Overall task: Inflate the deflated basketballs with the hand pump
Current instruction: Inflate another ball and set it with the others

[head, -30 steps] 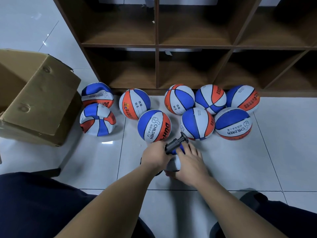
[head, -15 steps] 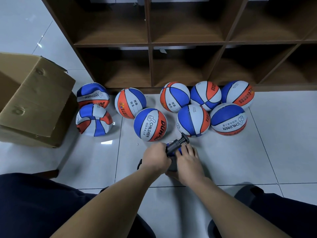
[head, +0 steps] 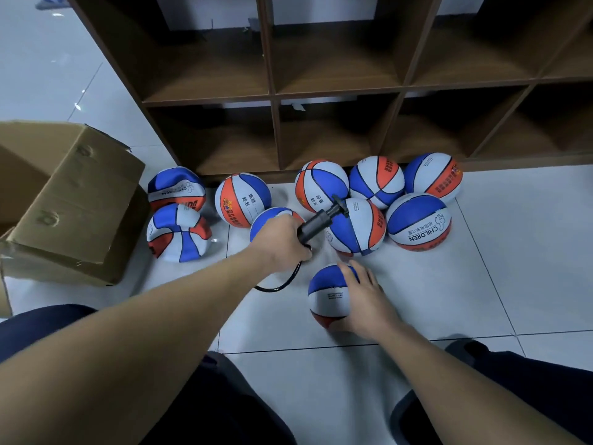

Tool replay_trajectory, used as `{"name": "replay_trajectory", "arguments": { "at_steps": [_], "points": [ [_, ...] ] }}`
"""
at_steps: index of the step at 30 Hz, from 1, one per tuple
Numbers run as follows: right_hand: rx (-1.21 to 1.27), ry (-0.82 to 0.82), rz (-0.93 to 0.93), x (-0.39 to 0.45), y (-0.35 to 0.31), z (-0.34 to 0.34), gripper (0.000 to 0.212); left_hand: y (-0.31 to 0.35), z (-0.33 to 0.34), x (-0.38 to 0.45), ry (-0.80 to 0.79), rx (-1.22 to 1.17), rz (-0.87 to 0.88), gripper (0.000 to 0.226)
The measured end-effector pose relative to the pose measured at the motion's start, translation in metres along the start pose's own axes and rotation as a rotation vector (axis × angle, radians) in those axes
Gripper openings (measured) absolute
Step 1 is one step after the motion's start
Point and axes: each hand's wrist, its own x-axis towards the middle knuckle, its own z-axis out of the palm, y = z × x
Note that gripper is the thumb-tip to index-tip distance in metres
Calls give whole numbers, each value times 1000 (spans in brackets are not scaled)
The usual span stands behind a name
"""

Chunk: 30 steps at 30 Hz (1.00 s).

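The person sits on the tiled floor (head: 481, 300) in front of a wooden shelf unit (head: 272, 91). The right hand (head: 369, 300) lies with spread, nearly straight fingers over the side of a small basketball (head: 327, 293), which rests on the floor just before the person's knees; the hand steadies it and does not squeeze it. The left hand (head: 282, 242) is curled round the lower barrel of the black hand pump (head: 316, 223), lifted above the floor, with its T-handle pointing up toward the shelf. A thin black hose (head: 282, 284) hangs from the pump in a loop; its end is hidden, so it cannot be told whether it is joined to the ball. The ball looks light, and its skin is probably soft and a little grippy, so an open palm on top or on the side should hold it well enough; it may roll away if it is released. The pump is stiff plastic and is best taken by the barrel with one hand and by the handle with the other. Eight more balls (head: 417, 223) lie along the foot of the shelf; the two at the left end (head: 178, 232) look dented and soft. The shelf compartments appear to hold nothing. An open cardboard box (head: 73, 200) stands at the left edge of the floor, and its inside is not visible.
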Motion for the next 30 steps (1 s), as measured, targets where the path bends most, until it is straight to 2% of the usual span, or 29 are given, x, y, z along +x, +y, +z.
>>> {"name": "replay_trajectory", "arguments": {
  "at_steps": [3,7,10,17,22,26,30],
  "points": [
    [64,-13,31,-12,14,-22,143,21,-25,11,-44,46,66,13],
    [63,-58,79,-20,39,-69,137,49,-36,30,-62,-44,101,22],
    [24,-81,176,-24,75,-103,141,75,-28,43,-91,-92,120,28],
    [-76,-14,444,-19,185,-150,144,106,12,66,-147,-122,173,27],
    [-145,127,527,20,242,-168,142,113,33,79,-159,-179,139,24],
    [-225,260,477,64,273,-174,139,121,48,92,-183,-217,94,25],
    [-180,332,440,98,308,-162,140,130,61,106,-202,-218,112,22]
  ]
}}
